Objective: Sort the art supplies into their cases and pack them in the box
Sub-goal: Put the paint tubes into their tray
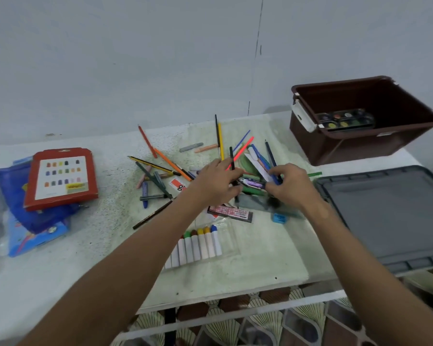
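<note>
Both hands pinch thin pencils, the left hand point(216, 181) apparently a black-tipped one, the right hand point(291, 187) several blue ones, which could slip back into the scattered pile of coloured pencils point(165, 171).

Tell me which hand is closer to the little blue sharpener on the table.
Right. The right hand is just above the blue sharpener, its wrist almost over it. The left hand is farther off, up and to the left across the pencil pile.

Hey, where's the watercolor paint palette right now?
In the head view, the paint palette lies inside the brown box at the table's far right, behind the grey lid.
</note>
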Demonstrator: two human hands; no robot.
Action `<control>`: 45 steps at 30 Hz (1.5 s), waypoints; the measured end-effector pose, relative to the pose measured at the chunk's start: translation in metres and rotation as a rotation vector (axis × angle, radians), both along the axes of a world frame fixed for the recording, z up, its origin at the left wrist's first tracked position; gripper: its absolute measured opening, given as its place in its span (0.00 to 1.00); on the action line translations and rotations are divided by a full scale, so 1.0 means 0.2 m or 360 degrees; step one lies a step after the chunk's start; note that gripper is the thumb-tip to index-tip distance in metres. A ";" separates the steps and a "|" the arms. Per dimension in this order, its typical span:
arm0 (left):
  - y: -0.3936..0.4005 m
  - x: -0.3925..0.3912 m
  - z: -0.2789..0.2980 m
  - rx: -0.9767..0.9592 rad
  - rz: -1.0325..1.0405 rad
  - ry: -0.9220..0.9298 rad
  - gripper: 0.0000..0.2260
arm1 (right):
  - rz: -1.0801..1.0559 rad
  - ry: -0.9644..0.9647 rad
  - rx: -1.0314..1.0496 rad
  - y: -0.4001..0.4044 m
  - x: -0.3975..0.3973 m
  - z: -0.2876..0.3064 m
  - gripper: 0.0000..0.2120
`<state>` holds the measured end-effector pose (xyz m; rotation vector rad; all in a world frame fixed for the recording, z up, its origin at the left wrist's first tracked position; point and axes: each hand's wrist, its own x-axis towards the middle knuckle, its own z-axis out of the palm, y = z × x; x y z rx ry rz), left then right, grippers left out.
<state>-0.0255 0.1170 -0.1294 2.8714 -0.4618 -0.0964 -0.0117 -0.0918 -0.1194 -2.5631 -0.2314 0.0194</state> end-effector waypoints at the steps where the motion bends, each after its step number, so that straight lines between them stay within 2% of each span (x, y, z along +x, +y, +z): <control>1: 0.00 0.00 0.00 -0.0024 -0.0006 0.0049 0.21 | -0.0013 -0.0015 0.0041 -0.03 0.01 0.01 0.16; 5: 0.06 -0.02 -0.02 -0.0174 0.0036 0.0089 0.16 | -0.0044 -0.0038 0.0194 -0.13 0.04 0.01 0.10; 11: 0.08 -0.02 0.04 0.0206 0.0286 0.0007 0.17 | -0.0166 -0.0175 0.0148 -0.23 0.11 0.03 0.09; 15: -0.03 -0.01 0.06 -0.0052 -0.0016 0.0044 0.21 | -0.0186 -0.0181 0.0107 -0.28 0.09 0.02 0.06; 17: -0.10 -0.01 0.05 -0.0074 -0.0183 0.0091 0.21 | -0.0134 -0.0067 0.0104 -0.30 0.06 0.02 0.05; 20: -0.14 -0.01 0.01 0.0004 -0.0261 0.0073 0.15 | -0.0037 0.0131 -0.0030 -0.31 0.03 0.00 0.09; 22: -0.11 -0.01 0.01 0.0099 -0.0176 0.0063 0.12 | 0.0051 0.0182 -0.0107 -0.31 0.03 0.00 0.14; 25: -0.07 0.01 0.05 0.0328 0.0046 0.0102 0.10 | 0.0216 0.0315 -0.0012 -0.34 0.02 0.02 0.20; 27: -0.07 0.02 0.09 0.0475 0.0137 0.0104 0.13 | 0.0230 0.0388 0.0117 -0.37 0.02 0.03 0.21; 29: -0.11 0.04 0.12 0.0435 0.0074 0.0032 0.19 | 0.0156 0.0294 0.0138 -0.40 0.02 0.02 0.17; 32: -0.24 0.05 0.12 0.0343 -0.0261 -0.0080 0.28 | 0.0194 0.0093 -0.0073 -0.39 0.04 0.00 0.13; 36: -0.40 0.06 0.10 0.0507 -0.0514 -0.0027 0.32 | 0.0258 0.0135 -0.0272 -0.36 0.05 -0.03 0.14; 42: -0.19 0.06 0.08 0.0362 -0.0224 0.0047 0.27 | 0.0269 0.0090 -0.0328 -0.36 0.05 -0.07 0.12; 45: -0.09 0.01 0.07 0.0406 -0.0041 0.0060 0.20 | 0.0185 -0.0026 -0.0171 -0.34 0.03 -0.08 0.11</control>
